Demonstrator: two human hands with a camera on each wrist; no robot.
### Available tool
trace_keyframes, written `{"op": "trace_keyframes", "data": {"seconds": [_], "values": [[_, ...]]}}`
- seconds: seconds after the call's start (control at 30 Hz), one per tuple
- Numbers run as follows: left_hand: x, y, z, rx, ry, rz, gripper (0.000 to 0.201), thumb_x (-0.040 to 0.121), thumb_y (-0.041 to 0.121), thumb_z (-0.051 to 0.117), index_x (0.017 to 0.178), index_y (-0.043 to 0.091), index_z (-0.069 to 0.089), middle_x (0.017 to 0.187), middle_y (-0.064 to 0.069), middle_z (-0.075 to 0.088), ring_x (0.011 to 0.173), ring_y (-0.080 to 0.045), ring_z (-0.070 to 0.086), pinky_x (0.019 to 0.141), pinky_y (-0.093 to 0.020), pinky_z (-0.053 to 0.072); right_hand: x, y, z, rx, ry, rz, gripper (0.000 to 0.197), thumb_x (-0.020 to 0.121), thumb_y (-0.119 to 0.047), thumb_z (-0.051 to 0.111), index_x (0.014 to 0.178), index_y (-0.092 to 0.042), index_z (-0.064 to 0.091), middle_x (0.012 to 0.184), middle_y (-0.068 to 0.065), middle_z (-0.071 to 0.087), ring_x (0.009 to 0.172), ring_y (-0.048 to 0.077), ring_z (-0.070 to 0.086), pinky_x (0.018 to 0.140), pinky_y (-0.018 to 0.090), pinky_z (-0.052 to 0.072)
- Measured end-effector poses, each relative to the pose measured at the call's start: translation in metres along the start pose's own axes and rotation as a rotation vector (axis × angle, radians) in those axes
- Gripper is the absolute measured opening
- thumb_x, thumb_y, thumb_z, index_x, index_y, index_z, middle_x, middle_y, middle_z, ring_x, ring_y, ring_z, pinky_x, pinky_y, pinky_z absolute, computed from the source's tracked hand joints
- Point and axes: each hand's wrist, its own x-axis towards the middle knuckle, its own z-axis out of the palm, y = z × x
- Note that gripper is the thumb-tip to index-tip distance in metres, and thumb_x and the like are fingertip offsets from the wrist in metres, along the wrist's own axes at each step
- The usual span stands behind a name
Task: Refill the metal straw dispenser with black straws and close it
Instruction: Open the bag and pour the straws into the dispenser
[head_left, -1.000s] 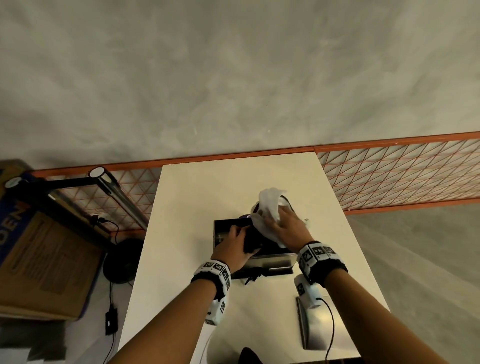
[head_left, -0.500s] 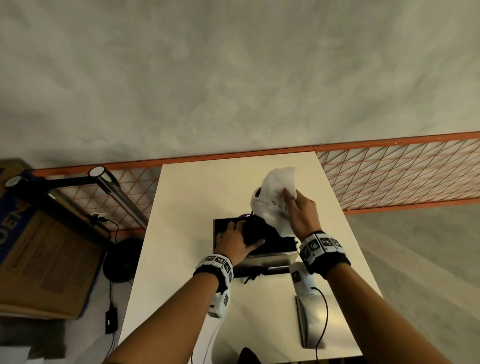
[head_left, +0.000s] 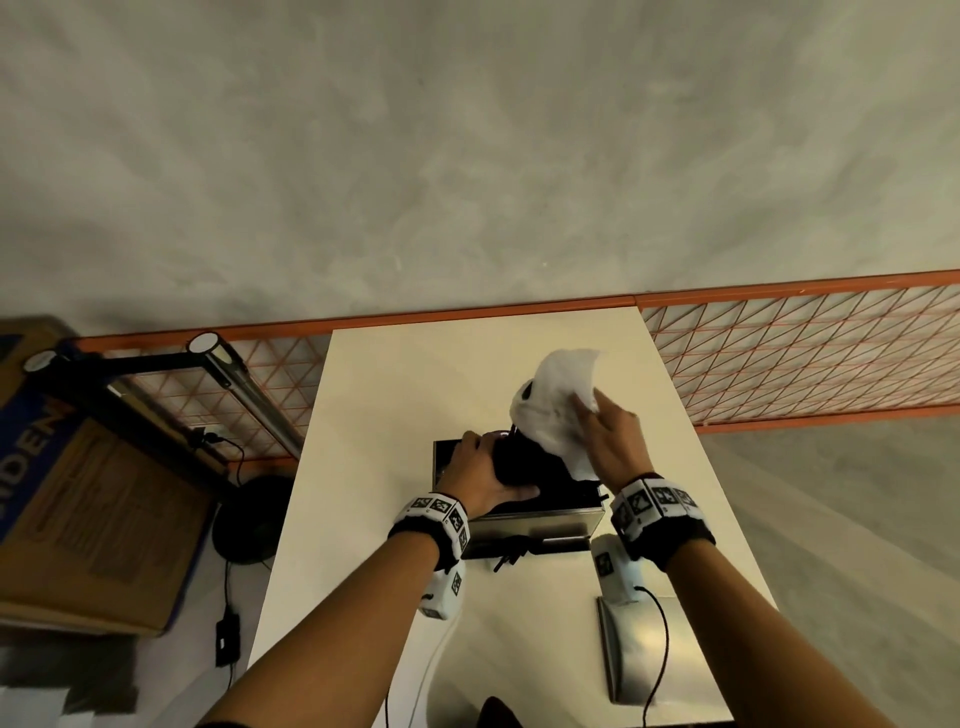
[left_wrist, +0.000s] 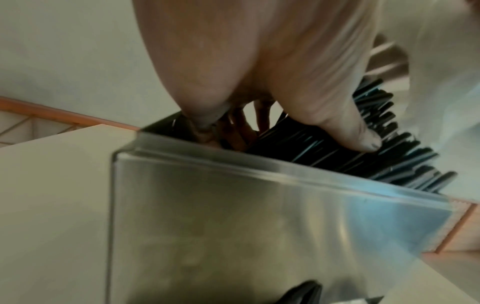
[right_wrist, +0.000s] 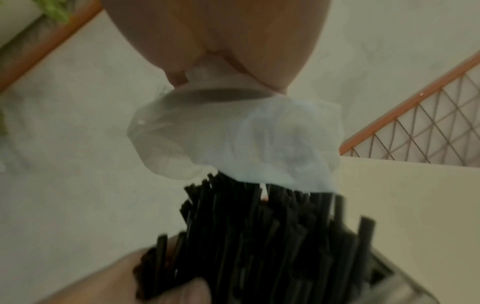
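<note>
Black straws (left_wrist: 337, 152) gripped by left hand (head_left: 480, 475) over dispenser (left_wrist: 233, 216); right hand (head_left: 615, 441) pinches plastic wrap (right_wrist: 233, 139).

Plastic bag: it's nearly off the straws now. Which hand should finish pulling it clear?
Right. The right hand already pinches the plastic bag above the dispenser, while the left hand grips the straws over the opening, so it should probably keep steadying them.

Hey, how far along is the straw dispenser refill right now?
Done: the lid is off, lying on the table. In hand: the left hand grips the black straws in the open metal straw dispenser while the right hand pulls off their plastic bag. Left: settling the straws, closing.
</note>
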Motion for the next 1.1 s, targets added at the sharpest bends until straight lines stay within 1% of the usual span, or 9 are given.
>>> {"op": "trace_keyframes", "data": {"seconds": [0.1,0.17,0.33,0.47,0.6,0.8,0.9,0.97,1.1], "values": [[-0.013,0.000,-0.006,-0.113,0.053,0.049,0.112,0.051,0.084,0.070,0.145,0.028,0.046,0.134,-0.006,0.046,0.127,-0.027,0.051,0.112,-0.043,0.044,0.004,-0.012,-0.014,0.031,0.093,-0.035,0.029,0.101,-0.034,0.049,0.106,-0.010,0.066,0.093,0.011,0.071,0.085,0.027,0.065,0.076,0.038,0.050],[-0.020,-0.002,-0.007,-0.167,0.048,0.077,0.112,0.054,0.079,0.073,0.149,0.030,0.041,0.139,-0.005,0.042,0.132,-0.027,0.049,0.115,-0.043,0.041,0.006,-0.013,-0.017,0.029,0.088,-0.028,0.028,0.102,-0.034,0.048,0.103,-0.011,0.065,0.091,0.010,0.070,0.083,0.028,0.063,0.072,0.036,0.048],[-0.031,-0.005,-0.004,-0.188,0.007,0.094,0.116,0.063,0.067,0.085,0.157,0.037,0.024,0.151,0.001,0.033,0.142,-0.024,0.040,0.117,-0.047,0.039,0.001,0.000,-0.006,-0.120,-0.171,0.060,0.025,0.102,-0.033,0.045,0.113,-0.023,0.065,0.103,0.005,0.067,0.092,0.024,0.060,0.075,0.030,0.041],[-0.034,-0.005,-0.003,-0.194,-0.001,0.108,0.120,0.061,0.069,0.081,0.159,0.035,0.022,0.155,0.001,0.031,0.145,-0.026,0.038,0.119,-0.048,0.037,0.002,-0.003,-0.016,-0.041,0.008,0.042,0.033,0.102,-0.037,0.047,0.118,-0.015,0.065,0.101,0.008,0.069,0.094,0.026,0.064,0.076,0.032,0.048],[-0.036,-0.006,-0.003,-0.206,-0.005,0.108,0.119,0.061,0.070,0.080,0.159,0.038,0.020,0.156,0.001,0.030,0.145,-0.025,0.038,0.120,-0.050,0.036,0.011,-0.016,-0.038,0.019,0.162,0.006,0.035,0.102,-0.043,0.044,0.109,-0.015,0.066,0.087,0.011,0.070,0.075,0.026,0.064,0.060,0.029,0.044],[-0.037,-0.006,-0.002,-0.226,-0.008,0.120,0.119,0.063,0.066,0.084,0.159,0.039,0.020,0.156,0.002,0.031,0.146,-0.023,0.038,0.120,-0.049,0.037,0.015,-0.036,-0.054,0.042,0.237,-0.061,0.038,0.100,-0.048,0.044,0.097,-0.015,0.064,0.080,0.011,0.069,0.079,0.035,0.064,0.067,0.042,0.052],[-0.040,-0.006,-0.008,-0.279,0.000,0.128,0.116,0.063,0.066,0.087,0.157,0.042,0.023,0.157,0.004,0.031,0.146,-0.020,0.036,0.121,-0.045,0.035,0.013,-0.051,-0.057,0.196,0.246,-0.057,0.041,0.098,-0.052,0.046,0.100,-0.017,0.067,0.086,0.001,0.073,0.084,0.026,0.069,0.075,0.043,0.055],[-0.042,-0.004,-0.015,-0.293,0.007,0.133,0.111,0.068,0.060,0.089,0.157,0.038,0.026,0.157,0.003,0.034,0.145,-0.017,0.036,0.120,-0.037,0.033,0.015,-0.056,-0.054,0.328,0.235,-0.005,0.045,0.095,-0.056,0.049,0.101,-0.015,0.069,0.090,-0.001,0.075,0.088,0.021,0.071,0.082,0.044,0.057],[-0.047,0.003,-0.032,-0.317,0.024,0.117,0.107,0.075,0.055,0.087,0.159,0.027,0.029,0.154,0.001,0.040,0.143,-0.015,0.038,0.119,-0.033,0.034,0.011,-0.071,-0.038,0.521,0.132,0.107,0.047,0.090,-0.058,0.055,0.098,-0.015,0.073,0.095,0.011,0.075,0.090,0.034,0.072,0.084,0.057,0.056]]}}
